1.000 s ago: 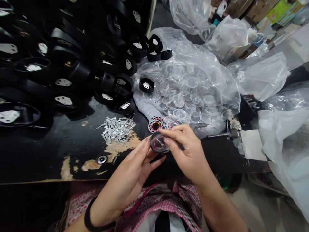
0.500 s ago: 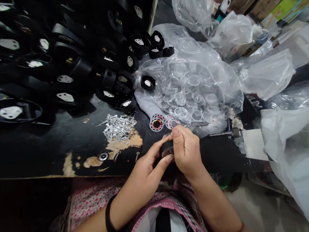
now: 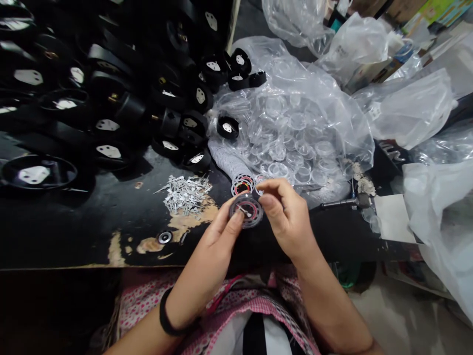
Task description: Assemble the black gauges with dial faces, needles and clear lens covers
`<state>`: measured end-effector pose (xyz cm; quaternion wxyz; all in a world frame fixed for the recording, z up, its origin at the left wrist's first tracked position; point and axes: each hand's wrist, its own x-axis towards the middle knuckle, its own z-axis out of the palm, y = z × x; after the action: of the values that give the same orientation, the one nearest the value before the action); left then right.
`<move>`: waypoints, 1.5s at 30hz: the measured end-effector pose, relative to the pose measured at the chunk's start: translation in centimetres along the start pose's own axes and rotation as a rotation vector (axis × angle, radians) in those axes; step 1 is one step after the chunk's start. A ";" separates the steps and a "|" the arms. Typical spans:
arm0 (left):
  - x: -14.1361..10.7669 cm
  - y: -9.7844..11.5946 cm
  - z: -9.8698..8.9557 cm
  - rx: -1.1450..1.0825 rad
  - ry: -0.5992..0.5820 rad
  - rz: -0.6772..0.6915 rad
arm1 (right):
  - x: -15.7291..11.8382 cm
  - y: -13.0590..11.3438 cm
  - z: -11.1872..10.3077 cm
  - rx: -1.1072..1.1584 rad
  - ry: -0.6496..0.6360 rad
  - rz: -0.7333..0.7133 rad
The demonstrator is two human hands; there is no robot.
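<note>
My left hand (image 3: 223, 229) is closed on a round pressure gauge (image 3: 252, 209), thumb over its front edge. The gauge has a black rim, a dial with a red ring and a pale pointer, and faces up toward me. Just right of it is my right hand (image 3: 288, 217), fingers curled but thumb and forefinger apart, with nothing visible between them. Behind the gauge lies a row of printed dial discs (image 3: 242, 183). A heap of small grey pointers (image 3: 186, 195) sits to the left on the black table (image 3: 92, 222).
Many black gauge housings (image 3: 109, 150) crowd the left and back. A plastic bag of clear round covers (image 3: 295, 143) lies behind my hands. To the right are a hammer-like tool (image 3: 343, 202) and a white card (image 3: 393, 219). A small ring-shaped part (image 3: 164, 237) lies near the front edge.
The gauge has moved slightly left and up, and its dial now faces me. My right hand has come off it, its fingers opening; my left hand keeps its hold.
</note>
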<state>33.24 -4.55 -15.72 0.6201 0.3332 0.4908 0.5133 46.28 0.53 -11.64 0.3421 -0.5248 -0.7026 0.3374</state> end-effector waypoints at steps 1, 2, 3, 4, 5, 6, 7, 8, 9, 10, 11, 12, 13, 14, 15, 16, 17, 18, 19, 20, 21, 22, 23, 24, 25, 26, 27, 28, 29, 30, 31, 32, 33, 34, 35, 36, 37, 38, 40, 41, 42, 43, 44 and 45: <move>0.0 -0.1 -0.1 -0.066 0.019 -0.044 | -0.2 -0.2 -0.3 -0.029 -0.062 0.017; -0.1 -0.1 -0.2 -0.116 0.028 -0.082 | -0.5 -0.4 -0.6 -0.069 -0.119 0.021; -0.1 -0.2 -0.5 -0.135 0.023 -0.107 | -0.7 -0.5 -0.8 -0.108 -0.168 0.012; -0.2 -0.2 -0.8 -0.117 0.009 -0.109 | -0.9 -0.6 -1.0 -0.137 -0.206 -0.004; -0.4 -0.1 -1.2 -0.057 -0.014 -0.090 | -1.1 -0.6 -1.1 -0.161 -0.226 -0.024; -0.5 0.0 -1.8 0.037 -0.035 -0.054 | -1.2 -0.6 -1.2 -0.190 -0.230 -0.041; -0.7 0.2 -2.4 0.158 -0.046 -0.005 | -1.3 -0.7 -1.3 -0.229 -0.228 -0.054; -0.8 0.5 -3.0 0.291 -0.042 0.050 | -1.4 -0.7 -1.4 -0.273 -0.233 -0.064; -1.0 0.8 -3.6 0.414 -0.020 0.108 | -1.4 -0.8 -1.5 -0.315 -0.249 -0.074; -1.1 1.1 -4.0 0.505 0.013 0.164 | -1.4 -1.0 -1.5 -0.345 -0.274 -0.087; -1.3 1.4 -4.3 0.558 0.046 0.214 | -1.4 -1.1 -1.5 -0.361 -0.307 -0.105; -1.3 1.6 -4.4 0.576 0.067 0.256 | -1.4 -1.3 -1.4 -0.363 -0.341 -0.125; -1.3 1.8 -4.3 0.571 0.071 0.285 | -1.4 -1.5 -1.3 -0.356 -0.371 -0.149; -1.3 1.9 -4.2 0.553 0.068 0.306 | -1.4 -1.7 -1.1 -0.342 -0.400 -0.173; -1.2 2.0 -4.0 0.536 0.061 0.320 | -1.4 -1.9 -0.9 -0.321 -0.424 -0.189; -1.0 2.0 -3.8 0.527 0.056 0.336 | -1.4 -2.1 -0.7 -0.296 -0.443 -0.196; -0.9 2.0 -3.7 0.524 0.053 0.354 | -1.5 -2.2 -0.4 -0.268 -0.459 -0.194; -0.8 2.1 -3.6 0.523 0.051 0.375 | -1.6 -2.3 -0.2 -0.239 -0.477 -0.187; -0.7 2.2 -3.6 0.521 0.043 0.390 | -1.7 -2.4 0.0 -0.213 -0.493 -0.179; -0.6 2.3 -3.6 0.519 0.027 0.392 | -1.8 -2.4 0.3 -0.197 -0.502 -0.176; -0.7 2.5 -3.7 0.514 0.008 0.378 | -1.9 -2.4 0.5 -0.194 -0.502 -0.183; -0.7 2.6 -3.7 0.504 -0.006 0.354 | -1.9 -2.5 0.6 -0.202 -0.494 -0.197; -0.8 2.8 -3.8 0.493 -0.008 0.325 | -2.0 -2.5 0.8 -0.215 -0.481 -0.213; -0.9 2.9 -3.8 0.485 0.001 0.305 | -2.0 -2.6 0.9 -0.230 -0.472 -0.226; -0.9 3.0 -3.8 0.482 0.020 0.301 | -2.0 -2.6 1.0 -0.237 -0.473 -0.235; -1.0 2.9 -3.8 0.486 0.043 0.316 | -2.0 -2.7 1.1 -0.237 -0.489 -0.238; -1.1 2.8 -3.8 0.495 0.061 0.345 | -2.0 -2.8 1.2 -0.231 -0.516 -0.237; -1.1 2.7 -3.8 0.504 0.071 0.378 | -1.9 -2.9 1.2 -0.228 -0.547 -0.236; -1.2 2.5 -3.8 0.509 0.074 0.410 | -1.9 -2.9 1.3 -0.229 -0.569 -0.239; -1.3 2.2 -3.8 0.508 0.074 0.439 | -1.9 -2.9 1.4 -0.235 -0.573 -0.248; -1.3 2.0 -3.9 0.501 0.076 0.464 | -2.0 -2.9 1.6 -0.241 -0.554 -0.267; -1.4 1.9 -4.0 0.491 0.081 0.483 | -2.1 -2.8 1.8 -0.243 -0.514 -0.296; -1.5 1.8 -4.0 0.481 0.092 0.501 | -2.2 -2.7 2.1 -0.237 -0.456 -0.331; -1.7 1.7 -4.1 0.472 0.105 0.516 | -2.4 -2.5 2.5 -0.224 -0.392 -0.368; -1.8 1.7 -4.3 0.466 0.116 0.526 | -2.5 -2.4 2.9 -0.207 -0.331 -0.400; -2.0 1.8 -4.4 0.462 0.128 0.527 | -2.7 -2.3 3.4 -0.186 -0.281 -0.424; -2.2 1.9 -4.5 0.461 0.141 0.523 | -2.8 -2.2 4.0 -0.165 -0.245 -0.437; -2.3 2.0 -4.7 0.463 0.159 0.516 | -2.9 -2.2 4.6 -0.144 -0.221 -0.439; -2.6 2.2 -4.9 0.472 0.209 0.497 | -3.1 -2.4 5.9 -0.090 -0.207 -0.434; -2.7 2.3 -5.1 0.478 0.239 0.491 | -3.1 -2.7 6.5 -0.061 -0.218 -0.428; -2.8 2.4 -5.3 0.486 0.270 0.483 | -3.1 -3.0 6.9 -0.034 -0.234 -0.419; -3.0 2.5 -5.7 0.498 0.295 0.465 | -3.0 -3.3 7.2 -0.011 -0.261 -0.404; -3.3 2.6 -6.2 0.516 0.314 0.435 | -2.9 -3.6 7.2 0.004 -0.304 -0.388; -3.7 2.8 -6.9 0.539 0.326 0.399 | -2.8 -3.8 7.0 0.014 -0.364 -0.376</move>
<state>25.90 -8.05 -14.20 0.3115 0.4874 0.6263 0.5227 39.12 -3.81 -12.63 0.2702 -0.3134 -0.8355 0.3616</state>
